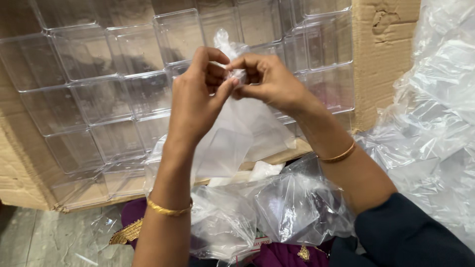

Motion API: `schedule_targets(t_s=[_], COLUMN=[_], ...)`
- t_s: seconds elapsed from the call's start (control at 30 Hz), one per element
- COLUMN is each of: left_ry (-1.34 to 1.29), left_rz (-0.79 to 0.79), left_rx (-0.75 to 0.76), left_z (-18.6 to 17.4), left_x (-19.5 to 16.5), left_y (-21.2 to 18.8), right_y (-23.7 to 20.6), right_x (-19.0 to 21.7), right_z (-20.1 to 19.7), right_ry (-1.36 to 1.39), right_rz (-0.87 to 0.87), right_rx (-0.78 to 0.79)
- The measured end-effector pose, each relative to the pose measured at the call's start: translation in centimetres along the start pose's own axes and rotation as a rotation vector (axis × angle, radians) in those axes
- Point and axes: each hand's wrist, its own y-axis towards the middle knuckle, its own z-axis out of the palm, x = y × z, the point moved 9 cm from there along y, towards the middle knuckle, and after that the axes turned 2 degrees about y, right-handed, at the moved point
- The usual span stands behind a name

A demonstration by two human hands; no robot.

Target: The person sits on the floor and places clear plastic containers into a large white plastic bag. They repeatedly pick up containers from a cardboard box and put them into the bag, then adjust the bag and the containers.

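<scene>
My left hand (195, 99) and my right hand (269, 81) meet at the twisted neck of a clear plastic bag (237, 133), both pinching it just below its bunched top. A clear square plastic box (222, 151) hangs inside the bag, below my hands. Each wrist wears a thin gold bangle. A dark blue sleeve covers my right forearm at the lower right.
A large cardboard carton (383, 59) lies open on its side ahead, packed with several clear plastic boxes (104, 99). Loose clear bags (292, 207) are piled on my lap. More crumpled plastic (435, 118) heaps at the right. Grey floor (44, 237) shows lower left.
</scene>
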Motion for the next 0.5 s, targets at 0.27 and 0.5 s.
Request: schedule_targets(t_s=[0.27, 0.5], left_ry=[0.047, 0.671], left_rz=[-0.208, 0.204], left_rx=[0.484, 0.527], left_z=[-3.0, 1.7], left_x=[2.2, -2.4], left_y=[-9.8, -18.9], right_y=[-0.8, -0.9], right_x=[-1.7, -0.9], right_z=[-7.4, -7.7], right_ry=[0.045, -0.073], right_rz=[0.018, -0.011], right_rx=[-0.299, -0.261])
